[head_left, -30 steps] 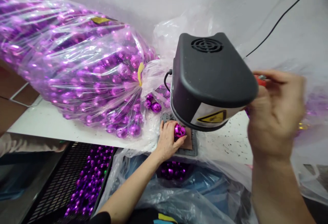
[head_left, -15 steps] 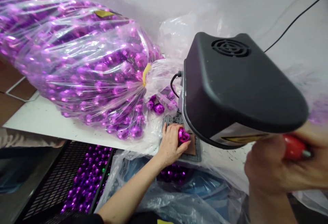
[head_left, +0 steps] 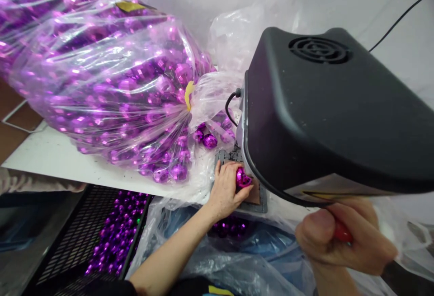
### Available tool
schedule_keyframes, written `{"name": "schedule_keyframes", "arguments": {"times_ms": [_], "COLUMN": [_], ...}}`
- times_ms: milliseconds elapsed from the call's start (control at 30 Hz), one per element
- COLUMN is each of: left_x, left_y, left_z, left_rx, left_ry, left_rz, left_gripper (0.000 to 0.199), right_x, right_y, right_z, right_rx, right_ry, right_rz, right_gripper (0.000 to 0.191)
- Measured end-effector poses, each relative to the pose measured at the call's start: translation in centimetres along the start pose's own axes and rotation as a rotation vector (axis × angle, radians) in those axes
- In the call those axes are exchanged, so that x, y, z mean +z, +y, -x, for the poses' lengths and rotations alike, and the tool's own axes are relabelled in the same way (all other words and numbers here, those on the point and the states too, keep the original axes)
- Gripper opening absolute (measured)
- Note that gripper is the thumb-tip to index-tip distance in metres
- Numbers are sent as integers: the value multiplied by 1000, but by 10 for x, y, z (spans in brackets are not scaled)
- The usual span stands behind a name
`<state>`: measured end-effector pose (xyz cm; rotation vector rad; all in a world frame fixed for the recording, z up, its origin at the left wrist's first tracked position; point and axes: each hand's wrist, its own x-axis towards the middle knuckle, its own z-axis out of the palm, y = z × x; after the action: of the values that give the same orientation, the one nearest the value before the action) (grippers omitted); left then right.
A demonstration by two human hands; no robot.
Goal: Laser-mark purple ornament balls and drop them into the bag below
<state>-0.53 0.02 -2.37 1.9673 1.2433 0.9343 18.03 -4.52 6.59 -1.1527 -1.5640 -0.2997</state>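
Observation:
Thumb and fingers of my left hand (head_left: 226, 186) are closed around a shiny purple faceted ball (head_left: 243, 177). It is held over a brown pad (head_left: 252, 195) on a grey base plate (head_left: 262, 205), at the foot of a black-housed machine (head_left: 322, 106). On the machine's right side, my right hand (head_left: 346, 237) is wrapped round a red handle (head_left: 343, 232), mostly hidden by the fingers. The machine's housing covers whatever lies directly behind it.
A big clear bag (head_left: 111, 88) of purple balls, tied with a yellow band (head_left: 189, 96), lies on the white table (head_left: 44, 156). A few loose balls (head_left: 209, 141) rest near its neck. Below stand a black mesh crate (head_left: 68, 237) of purple balls and a plastic-lined container (head_left: 237, 264).
My right hand has moved left and down in the picture, along with the red handle. The machine housing now looks larger. My left hand keeps its hold on the ball, almost unmoved.

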Motion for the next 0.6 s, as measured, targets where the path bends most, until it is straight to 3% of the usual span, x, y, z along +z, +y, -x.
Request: {"name": "schedule_keyframes", "arguments": {"times_ms": [133,333,467,600], "left_x": [-1,-3,-1,-1], "left_y": [1,4,3,2], "left_z": [-1,-2,-1,-3], "left_rx": [-7,-10,-4,-1], "left_ry": [2,-18,-28,-32], "left_rz": [13,-30,-61,-76], "left_gripper": [47,43,38,39], "right_x": [8,23,30,19], "right_y": [-4,2,13,14], "right_z": [-2,11,31,31], "right_rx": [-85,-91,-41,65], "right_ry": [49,172,86,10], "right_rz": [59,44,40,39], "right_gripper": [6,11,11,7]}}
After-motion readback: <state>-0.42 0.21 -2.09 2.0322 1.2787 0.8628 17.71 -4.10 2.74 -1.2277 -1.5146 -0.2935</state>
